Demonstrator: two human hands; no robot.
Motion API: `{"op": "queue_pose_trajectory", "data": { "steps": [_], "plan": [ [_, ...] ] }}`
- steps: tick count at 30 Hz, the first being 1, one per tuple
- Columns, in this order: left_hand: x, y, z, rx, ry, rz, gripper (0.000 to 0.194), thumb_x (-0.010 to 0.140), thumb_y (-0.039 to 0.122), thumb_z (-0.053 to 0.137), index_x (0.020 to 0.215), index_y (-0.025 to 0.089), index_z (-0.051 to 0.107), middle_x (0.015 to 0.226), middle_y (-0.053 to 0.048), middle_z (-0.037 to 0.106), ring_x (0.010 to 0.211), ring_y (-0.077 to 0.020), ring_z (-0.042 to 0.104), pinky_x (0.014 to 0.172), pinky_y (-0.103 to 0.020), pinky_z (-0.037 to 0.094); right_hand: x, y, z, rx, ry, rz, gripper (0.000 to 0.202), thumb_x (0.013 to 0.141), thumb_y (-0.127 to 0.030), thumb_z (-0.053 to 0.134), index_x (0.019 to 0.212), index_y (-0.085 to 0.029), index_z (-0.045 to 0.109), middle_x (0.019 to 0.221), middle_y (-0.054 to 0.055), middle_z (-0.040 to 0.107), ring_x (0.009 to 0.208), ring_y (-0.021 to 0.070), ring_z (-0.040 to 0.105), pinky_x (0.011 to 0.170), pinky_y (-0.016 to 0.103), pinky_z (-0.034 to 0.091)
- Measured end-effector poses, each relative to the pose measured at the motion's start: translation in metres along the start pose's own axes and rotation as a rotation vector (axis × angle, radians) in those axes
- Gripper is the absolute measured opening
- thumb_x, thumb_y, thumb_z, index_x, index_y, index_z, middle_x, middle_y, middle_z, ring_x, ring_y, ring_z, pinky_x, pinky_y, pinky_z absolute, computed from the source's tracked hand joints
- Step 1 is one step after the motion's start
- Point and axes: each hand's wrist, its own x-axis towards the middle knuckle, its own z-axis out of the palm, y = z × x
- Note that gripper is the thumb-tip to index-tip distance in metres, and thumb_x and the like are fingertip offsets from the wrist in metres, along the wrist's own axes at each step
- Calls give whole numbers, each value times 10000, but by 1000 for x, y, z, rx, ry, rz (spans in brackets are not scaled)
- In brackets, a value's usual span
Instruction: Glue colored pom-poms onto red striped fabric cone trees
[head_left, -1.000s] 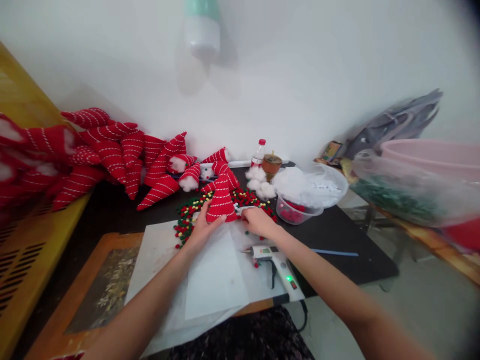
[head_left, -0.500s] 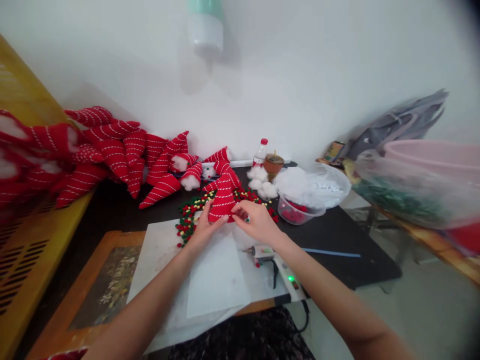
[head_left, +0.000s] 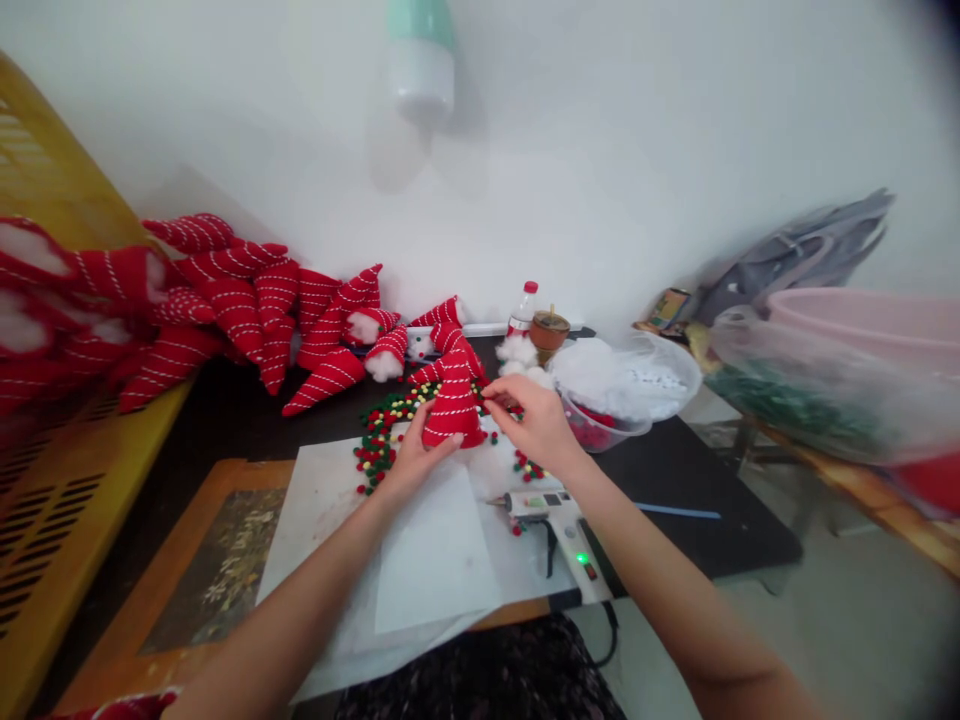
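A red cone-shaped hat (head_left: 453, 405) with white stitched lines stands upright in the middle, its base above white paper (head_left: 431, 570). My left hand (head_left: 421, 452) grips its lower left side, thumb across the front of the base. To the right of the hat is my right hand (head_left: 529, 415), thumb and fingertips pinched together near the small pom-poms (head_left: 529, 467); what they hold, if anything, is too small to make out. More red, green and yellow pom-poms (head_left: 375, 450) lie around the hat. Below my right hand rests a glue gun (head_left: 536, 503).
Many red striped cones (head_left: 232, 310) are heaped at the left by a yellow crate (head_left: 67, 450). Cotton balls (head_left: 517, 350), a bottle (head_left: 523, 308), a brown pot (head_left: 549, 332) and plastic bowls (head_left: 637, 375) stand behind. At the right are a bag of greenery (head_left: 802, 400) and a pink basin (head_left: 862, 320).
My right hand has moved up and away from the hat's base, to its right side. The hat has shifted slightly right, with my left hand still on it.
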Motion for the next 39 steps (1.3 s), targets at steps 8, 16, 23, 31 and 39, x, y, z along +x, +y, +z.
{"op": "queue_pose_trajectory", "data": {
  "steps": [8, 16, 23, 31, 39],
  "plan": [
    [-2, 4, 2, 79, -27, 39, 865, 697, 517, 850, 1406, 205, 467, 1456, -151, 596, 1303, -317, 616, 1093, -428, 504, 23, -5, 14, -53, -154, -44, 249, 971, -145, 509, 1184, -191, 630, 1094, 92, 732, 964, 214, 700, 890, 334, 556],
    [-2, 1, 3, 62, -49, 43, 868, 702, 518, 853, 1407, 209, 452, 1464, -164, 581, 1290, -328, 627, 1074, -447, 517, 18, 0, 17, -174, -173, -83, 258, 1017, -182, 480, 1206, -170, 655, 1118, 141, 733, 1025, 267, 669, 933, 393, 525],
    [2, -2, -1, 51, 26, 11, 904, 690, 549, 860, 1421, 210, 451, 1384, -155, 652, 1208, -319, 681, 1035, -438, 544, 17, 22, -3, -221, -155, 129, 182, 995, -214, 540, 1097, -155, 680, 1046, 105, 736, 897, 210, 675, 818, 304, 512],
    [2, 0, -1, 10, 59, -33, 897, 670, 556, 869, 1408, 224, 479, 1291, -121, 712, 1144, -295, 710, 1007, -421, 562, -10, 46, 18, -423, -738, 242, 138, 834, -65, 669, 855, -145, 779, 895, 119, 791, 873, 253, 735, 765, 277, 473],
    [1, 2, 0, -6, 11, -51, 967, 659, 566, 865, 1449, 210, 436, 1327, -141, 692, 1160, -300, 699, 984, -405, 567, 6, 46, 7, -290, -559, 254, 189, 876, -96, 611, 1002, -135, 747, 936, 90, 785, 816, 193, 722, 766, 272, 520]
  ]
}}
